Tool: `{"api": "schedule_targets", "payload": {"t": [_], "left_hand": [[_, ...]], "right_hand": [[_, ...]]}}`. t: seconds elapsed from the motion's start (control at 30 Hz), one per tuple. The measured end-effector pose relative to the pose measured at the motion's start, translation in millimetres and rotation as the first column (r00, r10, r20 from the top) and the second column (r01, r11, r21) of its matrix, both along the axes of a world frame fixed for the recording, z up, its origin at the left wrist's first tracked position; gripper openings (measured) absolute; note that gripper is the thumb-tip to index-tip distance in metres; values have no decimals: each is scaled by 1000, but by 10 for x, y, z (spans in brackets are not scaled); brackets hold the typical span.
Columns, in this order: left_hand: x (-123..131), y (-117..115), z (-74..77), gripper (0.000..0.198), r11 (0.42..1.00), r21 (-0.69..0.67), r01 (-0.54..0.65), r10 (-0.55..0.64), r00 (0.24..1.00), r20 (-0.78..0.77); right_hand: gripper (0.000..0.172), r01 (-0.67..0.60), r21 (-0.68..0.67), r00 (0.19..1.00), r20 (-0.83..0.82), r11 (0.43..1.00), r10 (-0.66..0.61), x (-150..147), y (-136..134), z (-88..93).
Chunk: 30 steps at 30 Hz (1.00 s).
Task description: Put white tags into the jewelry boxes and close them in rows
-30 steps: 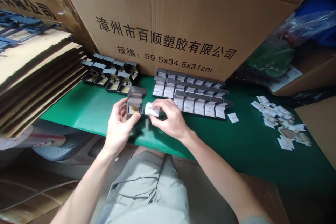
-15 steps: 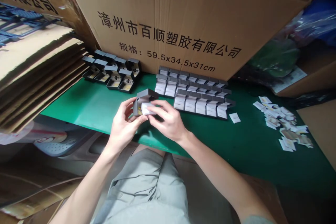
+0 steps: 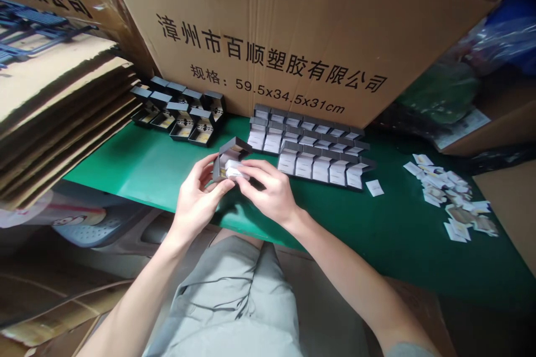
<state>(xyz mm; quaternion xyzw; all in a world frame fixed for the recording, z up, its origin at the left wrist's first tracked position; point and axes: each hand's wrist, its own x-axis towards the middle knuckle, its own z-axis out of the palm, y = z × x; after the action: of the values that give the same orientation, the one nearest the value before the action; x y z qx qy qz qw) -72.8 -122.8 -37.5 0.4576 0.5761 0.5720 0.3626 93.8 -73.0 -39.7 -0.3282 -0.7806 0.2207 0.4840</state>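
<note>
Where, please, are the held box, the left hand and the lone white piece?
Held box [image 3: 231, 152]: head view, its raised lid.
Left hand [image 3: 196, 196]: head view, its middle.
Lone white piece [image 3: 374, 188]: head view, its top face.

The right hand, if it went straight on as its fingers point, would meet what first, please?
Beyond the white insert it pinches, the right hand would probably first meet the open dark box in the left hand; depth is unclear.

Pale glare on the green tabletop's left [image 3: 125, 164], dim lower right, blurry edges.
</note>
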Motion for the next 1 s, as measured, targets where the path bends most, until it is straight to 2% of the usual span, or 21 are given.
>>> {"api": "schedule_targets", "payload": {"t": [0.13, 0.23, 0.4, 0.63, 0.87, 1.0], "left_hand": [[16, 1, -11, 64, 1000, 1, 19, -19, 1000, -9], [12, -2, -32, 67, 1000, 0, 20, -20, 1000, -13], [-17, 1, -43, 70, 998, 7, 68, -68, 998, -18], [-41, 11, -4, 69, 992, 4, 128, -128, 992, -2], [-85, 18, -43, 65, 987, 46, 152, -157, 978, 138], [-86, 19, -42, 67, 988, 20, 155, -156, 974, 166]], "right_hand": [[18, 36, 36, 998, 43, 999, -37, -6, 0, -15], [19, 16, 42, 998, 64, 999, -18, 0, -5, 0], [21, -54, 82, 998, 42, 995, 51, 14, -5, 22], [19, -43, 70, 999, -10, 997, 44, -1, -7, 32], [18, -1, -28, 1000, 12, 1000, 2, -6, -45, 78], [16, -30, -18, 999, -23, 999, 29, 2, -15, 65]]}}
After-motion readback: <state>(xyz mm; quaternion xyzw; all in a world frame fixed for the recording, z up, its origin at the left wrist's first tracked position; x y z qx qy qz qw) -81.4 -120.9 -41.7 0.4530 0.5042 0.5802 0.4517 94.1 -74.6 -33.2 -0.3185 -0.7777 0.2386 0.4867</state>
